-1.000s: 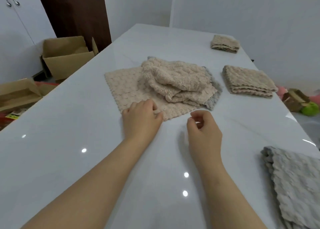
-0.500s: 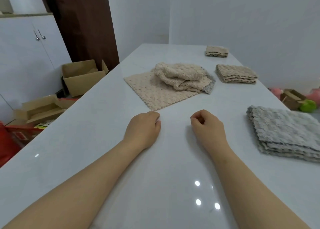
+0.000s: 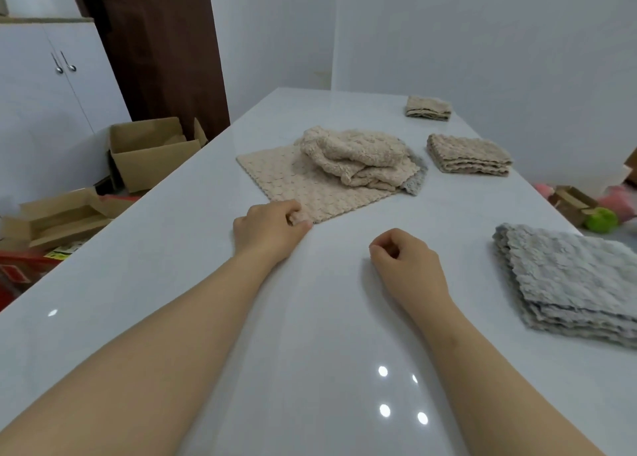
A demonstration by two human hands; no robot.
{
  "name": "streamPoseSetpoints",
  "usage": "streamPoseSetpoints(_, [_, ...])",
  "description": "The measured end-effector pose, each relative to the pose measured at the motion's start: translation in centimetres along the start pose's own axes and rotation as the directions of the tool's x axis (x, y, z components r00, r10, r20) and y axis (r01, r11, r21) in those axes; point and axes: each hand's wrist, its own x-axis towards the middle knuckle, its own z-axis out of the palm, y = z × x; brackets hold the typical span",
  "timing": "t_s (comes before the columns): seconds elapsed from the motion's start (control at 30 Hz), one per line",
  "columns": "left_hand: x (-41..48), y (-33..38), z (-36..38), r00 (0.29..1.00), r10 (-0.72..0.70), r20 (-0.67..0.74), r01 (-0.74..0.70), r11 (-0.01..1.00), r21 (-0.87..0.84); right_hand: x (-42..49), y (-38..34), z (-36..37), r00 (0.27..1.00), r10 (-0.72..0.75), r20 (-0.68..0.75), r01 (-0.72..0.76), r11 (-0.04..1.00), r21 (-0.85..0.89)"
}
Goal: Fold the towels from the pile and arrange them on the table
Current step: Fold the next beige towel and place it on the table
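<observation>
On the white table [image 3: 320, 335], just nearer the camera than the pile of towels [image 3: 355, 161], both bare hands are resting on the glossy top. The left hand [image 3: 269, 230] is lying at the near corner of the flat beige towel [image 3: 303, 183] that is spreading out from under the pile — its fingertips [image 3: 297, 217] are curling onto that corner and touching it, though whether they are actually pinching the cloth I cannot tell. The right hand [image 3: 406, 262] is sitting to the right of that corner, apart from every towel, loosely curled into a half-fist with nothing in it.

The pile itself is crumpled beige cloth heaped on the flat towel, with a grey towel edge [image 3: 415, 181] peeking out at the pile's right side. To the right of the pile a folded beige stack [image 3: 468, 157] is lying, and beyond the pile, toward the far right of the table, a smaller folded beige towel [image 3: 428, 108] is sitting. Nearer than the pile and well to its right, a folded grey stack [image 3: 572, 280] is lying close to the table's edge.

Left of the pile, off the table, an open cardboard box [image 3: 151, 152] is standing on the floor — beside it, flattened cartons [image 3: 58, 216].
</observation>
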Motion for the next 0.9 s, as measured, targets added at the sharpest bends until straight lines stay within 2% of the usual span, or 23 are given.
streamPoseSetpoints(0.1, [0.7, -0.1, 0.1, 0.997, -0.049, -0.057, 0.046, 0.997, -0.054, 0.3, 0.0, 0.2, 1.0, 0.008, 0.002, -0.008, 0.999, -0.033])
streamPoseSetpoints(0.2, [0.9, 0.2, 0.2, 0.994, -0.038, -0.099, 0.027, 0.994, -0.107, 0.7, 0.0, 0.4, 1.0, 0.029, -0.011, -0.03, 0.997, -0.065])
streamPoseSetpoints(0.27, [0.7, 0.3, 0.0, 0.991, -0.045, -0.128, 0.011, 0.965, -0.261, 1.0, -0.1, 0.5, 0.998, 0.05, -0.022, -0.052, 0.994, -0.096])
streamPoseSetpoints(0.33, [0.3, 0.3, -0.7, 0.987, -0.1, -0.125, 0.034, 0.893, -0.448, 1.2, -0.3, 0.5, 0.997, 0.066, -0.032, -0.07, 0.991, -0.118])
streamPoseSetpoints(0.37, [0.4, 0.3, -1.4, 0.982, -0.171, -0.081, 0.091, 0.801, -0.592, 1.3, -0.3, 0.6, 0.997, 0.071, -0.034, -0.075, 0.99, -0.122])
streamPoseSetpoints(0.4, [0.8, 0.5, -2.4, 0.963, -0.268, 0.012, 0.185, 0.63, -0.754, 1.4, -0.4, 0.6, 0.997, 0.073, -0.035, -0.077, 0.989, -0.124])
streamPoseSetpoints(0.43, [1.4, 0.7, -3.7, 0.928, -0.347, 0.132, 0.278, 0.412, -0.868, 1.4, -0.4, 0.7, 0.997, 0.075, -0.035, -0.079, 0.989, -0.124])
streamPoseSetpoints(0.47, [2.3, 1.1, -5.1, 0.9, -0.375, 0.224, 0.323, 0.227, -0.919, 1.4, -0.3, 0.7, 0.996, 0.079, -0.034, -0.082, 0.989, -0.122])
streamPoseSetpoints(0.53, [4.1, 2.2, -8.4, 0.911, -0.337, 0.237, 0.268, 0.047, -0.962, 1.3, -0.2, 0.6, 0.996, 0.083, -0.036, -0.086, 0.991, -0.104])
streamPoseSetpoints(0.6, [4.7, 4.0, -10.7, 0.957, -0.246, 0.151, 0.143, -0.047, -0.989, 1.2, -0.2, 0.5, 0.995, 0.092, -0.03, -0.095, 0.992, -0.083])
streamPoseSetpoints(0.63, [4.4, 4.8, -11.1, 0.972, -0.207, 0.114, 0.112, -0.025, -0.993, 1.2, -0.2, 0.4, 0.995, 0.098, -0.026, -0.099, 0.992, -0.075])
streamPoseSetpoints(0.67, [3.7, 5.5, -10.8, 0.981, -0.168, 0.096, 0.113, 0.099, -0.989, 1.1, -0.2, 0.4, 0.995, 0.101, -0.024, -0.103, 0.992, -0.067])
streamPoseSetpoints(0.73, [1.8, 6.0, -9.6, 0.986, -0.111, 0.126, 0.165, 0.502, -0.849, 1.0, -0.3, 0.4, 0.995, 0.098, -0.021, -0.099, 0.993, -0.062])
streamPoseSetpoints(0.77, [1.1, 5.9, -9.0, 0.986, -0.102, 0.129, 0.164, 0.586, -0.793, 1.0, -0.4, 0.4, 0.995, 0.093, -0.018, -0.094, 0.994, -0.061])
streamPoseSetpoints(0.8, [0.5, 5.9, -8.9, 0.989, -0.101, 0.104, 0.143, 0.577, -0.804, 1.0, -0.4, 0.4, 0.996, 0.09, -0.018, -0.091, 0.994, -0.059])
streamPoseSetpoints(0.9, [-1.0, 6.6, -10.9, 0.995, -0.081, 0.058, 0.078, 0.263, -0.962, 1.0, -0.4, 0.3, 0.996, 0.083, -0.035, -0.084, 0.996, -0.025])
